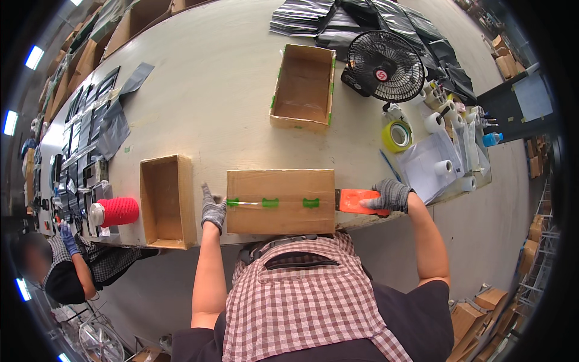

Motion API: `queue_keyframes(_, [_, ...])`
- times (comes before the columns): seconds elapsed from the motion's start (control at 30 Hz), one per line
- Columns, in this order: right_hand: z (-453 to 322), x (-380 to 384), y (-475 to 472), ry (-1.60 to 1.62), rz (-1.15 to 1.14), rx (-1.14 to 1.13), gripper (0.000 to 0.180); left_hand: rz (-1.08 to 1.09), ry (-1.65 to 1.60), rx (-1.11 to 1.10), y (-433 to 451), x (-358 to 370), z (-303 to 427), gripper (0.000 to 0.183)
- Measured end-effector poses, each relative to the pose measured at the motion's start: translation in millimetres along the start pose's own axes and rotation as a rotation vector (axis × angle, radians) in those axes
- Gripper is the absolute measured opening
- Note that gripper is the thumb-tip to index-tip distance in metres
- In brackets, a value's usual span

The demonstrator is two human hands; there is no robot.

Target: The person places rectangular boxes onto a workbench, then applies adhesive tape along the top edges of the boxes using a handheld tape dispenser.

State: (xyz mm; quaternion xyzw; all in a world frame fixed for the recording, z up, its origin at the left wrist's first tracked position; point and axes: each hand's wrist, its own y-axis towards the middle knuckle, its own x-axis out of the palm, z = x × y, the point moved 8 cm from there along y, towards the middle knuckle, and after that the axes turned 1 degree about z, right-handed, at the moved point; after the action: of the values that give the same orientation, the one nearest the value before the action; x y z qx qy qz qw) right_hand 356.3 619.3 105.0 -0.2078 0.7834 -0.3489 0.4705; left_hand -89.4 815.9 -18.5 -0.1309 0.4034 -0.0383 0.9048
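A closed cardboard box (280,221) lies at the table's front edge, before my checked apron. Green tape-like marks (270,202) sit along the middle seam of its top face. My left hand (213,211), in a grey knit glove, is at the box's left end with its fingers apart; it seems to touch the side. In my right hand (394,197), also gloved, is an orange tape dispenser (355,200). Its metal front end is against or very near the box's right end. Whether tape runs from it cannot be seen.
Open cardboard boxes stand to the left (165,203) and farther back (303,86). A black fan (384,68), yellow tape roll (398,135) and papers (429,163) occupy the right. A red-sleeved cup (117,211) stands left, near a co-worker's gloved hand (68,237).
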Motion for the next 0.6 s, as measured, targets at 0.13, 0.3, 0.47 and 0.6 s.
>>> queue_keyframes(0.13, [-36,-6,-12,-0.129,0.051,0.051,0.068,0.119,-0.091,0.399,-45,-34,111,0.077])
queue_keyframes(0.3, [-41,-17,-10,0.236,-0.097,0.117,0.064,-0.320,0.613,1.070,-141,56,181,0.066])
queue_keyframes(0.47, [6,-14,8,0.217,0.013,0.107,0.059,-0.342,0.683,1.057,-141,65,176,0.066])
queue_keyframes(0.6, [-37,-20,-2,-0.131,-0.005,0.102,0.051,-0.332,0.708,1.064,-141,67,178,0.066])
